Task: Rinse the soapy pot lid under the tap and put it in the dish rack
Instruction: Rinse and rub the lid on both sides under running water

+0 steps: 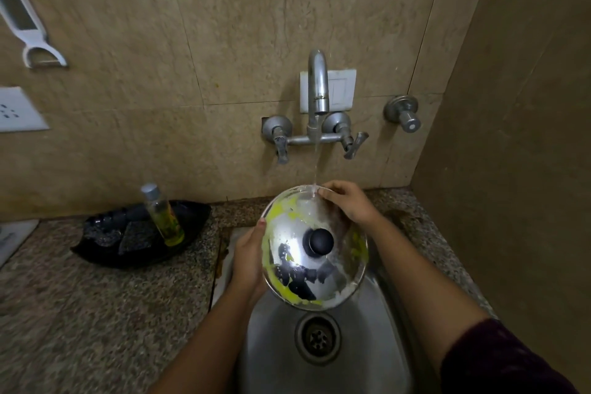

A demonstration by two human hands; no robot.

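Pot lid point(315, 248) held tilted over sink point(367, 329), black knob point(320, 241) facing camera, yellow-green soap streaks on steel. Thin stream point(315, 166) from tap point(318, 83) lands on lid's far rim. Left hand point(248, 260) cups left edge; thumb tip shows at rim, other fingers hidden behind lid. Right hand point(350, 203) curled over far right rim, fingertips touching wet edge, grip closed on lid. Drain point(317, 336) visible below lid. Black tray point(140, 233) on counter point(105, 297) holds bottle point(163, 216); other contents too dark to make out. White tool point(27, 19) cut off at left frame edge.

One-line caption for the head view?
Both hands hold the soapy lid under the running tap over the sink.
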